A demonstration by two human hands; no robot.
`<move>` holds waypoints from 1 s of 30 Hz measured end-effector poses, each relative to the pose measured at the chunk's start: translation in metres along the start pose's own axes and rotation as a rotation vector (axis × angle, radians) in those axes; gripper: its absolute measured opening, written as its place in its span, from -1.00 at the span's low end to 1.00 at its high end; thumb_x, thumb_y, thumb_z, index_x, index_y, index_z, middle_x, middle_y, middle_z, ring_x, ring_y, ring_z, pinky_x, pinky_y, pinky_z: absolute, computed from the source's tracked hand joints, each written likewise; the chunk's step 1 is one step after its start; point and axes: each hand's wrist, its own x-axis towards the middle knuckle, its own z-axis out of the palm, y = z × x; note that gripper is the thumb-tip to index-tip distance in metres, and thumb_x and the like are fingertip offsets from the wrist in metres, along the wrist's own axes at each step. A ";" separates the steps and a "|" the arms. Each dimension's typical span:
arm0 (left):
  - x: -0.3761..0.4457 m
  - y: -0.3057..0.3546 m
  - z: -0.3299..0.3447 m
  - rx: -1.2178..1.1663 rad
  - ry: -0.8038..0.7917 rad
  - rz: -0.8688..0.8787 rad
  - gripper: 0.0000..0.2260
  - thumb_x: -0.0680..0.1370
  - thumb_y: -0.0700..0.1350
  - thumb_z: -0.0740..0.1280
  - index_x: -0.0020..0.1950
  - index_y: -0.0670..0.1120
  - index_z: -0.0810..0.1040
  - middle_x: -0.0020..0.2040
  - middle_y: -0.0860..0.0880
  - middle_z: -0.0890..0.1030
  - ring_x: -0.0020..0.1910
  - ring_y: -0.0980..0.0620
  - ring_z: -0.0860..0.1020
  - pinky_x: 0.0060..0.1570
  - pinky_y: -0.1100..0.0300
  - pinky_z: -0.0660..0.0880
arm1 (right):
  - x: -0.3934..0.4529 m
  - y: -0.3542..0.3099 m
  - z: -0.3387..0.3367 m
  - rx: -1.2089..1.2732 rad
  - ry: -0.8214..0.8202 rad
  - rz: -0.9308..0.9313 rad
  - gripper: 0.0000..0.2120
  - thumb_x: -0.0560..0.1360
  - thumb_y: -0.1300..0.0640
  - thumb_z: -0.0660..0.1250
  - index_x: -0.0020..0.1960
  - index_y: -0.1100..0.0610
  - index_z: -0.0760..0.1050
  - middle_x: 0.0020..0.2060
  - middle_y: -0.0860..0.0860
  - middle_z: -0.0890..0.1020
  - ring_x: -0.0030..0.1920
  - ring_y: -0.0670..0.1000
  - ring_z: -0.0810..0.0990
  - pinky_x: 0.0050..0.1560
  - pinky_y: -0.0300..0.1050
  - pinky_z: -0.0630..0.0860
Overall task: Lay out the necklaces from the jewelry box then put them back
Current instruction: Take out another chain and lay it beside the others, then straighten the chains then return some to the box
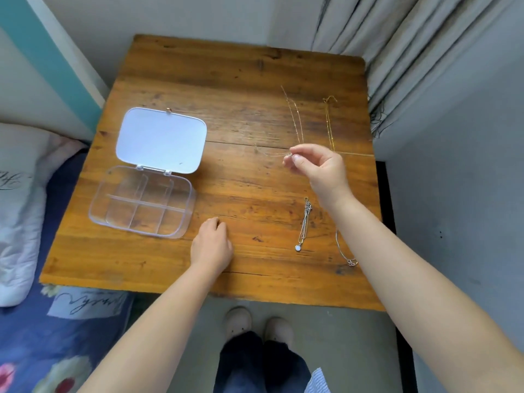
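Observation:
A clear plastic jewelry box (141, 204) lies open on the left of the wooden table (226, 89), its white lid (161, 139) folded back and its compartments bare. My right hand (317, 168) pinches a thin pale chain (272, 153) that trails leftward just above the wood. A fine beaded gold necklace (295, 114) lies behind it, and a yellow gold necklace (329, 123) to its right. A silver necklace with a round pendant (304, 222) lies near my right wrist. Another silver chain (344, 251) is partly hidden under my forearm. My left hand (212, 245) rests curled on the table, holding nothing.
A bed with a blue floral cover (42, 350) and a white pillow (19, 194) borders the table's left side. Grey curtains (397, 46) hang at the back right. My feet (255, 324) stand on the floor below the table's front edge.

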 end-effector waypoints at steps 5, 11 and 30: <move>-0.004 -0.006 0.006 0.033 0.050 0.071 -0.65 0.55 -0.20 0.22 0.34 -0.22 0.40 0.42 -0.19 0.36 0.42 -0.15 0.30 0.32 -0.05 0.37 | -0.056 0.089 0.032 -0.130 -0.134 0.479 -0.84 0.51 0.39 0.20 0.04 0.21 0.38 -0.36 0.04 0.57 -0.58 -0.26 0.55 -0.48 -0.41 0.49; -0.008 -0.014 0.006 0.063 0.042 0.142 -0.59 0.53 -0.25 0.24 0.38 -0.24 0.35 0.44 -0.21 0.33 0.44 -0.18 0.28 0.34 -0.07 0.34 | -0.087 0.127 0.049 -0.257 0.008 0.678 -0.70 0.52 0.27 0.26 -0.35 0.10 0.30 -0.42 0.04 0.56 -0.47 -0.05 0.55 -0.46 -0.26 0.48; -0.023 -0.016 0.009 0.088 -0.051 0.163 -0.51 0.60 -0.12 0.15 0.50 -0.15 0.11 0.55 -0.10 0.11 0.54 -0.06 0.05 0.50 0.03 0.14 | -0.112 0.116 0.003 -0.744 -0.108 0.338 -0.83 0.49 0.31 0.21 0.02 0.30 0.53 -0.02 0.19 0.62 -0.03 0.11 0.54 0.03 -0.12 0.46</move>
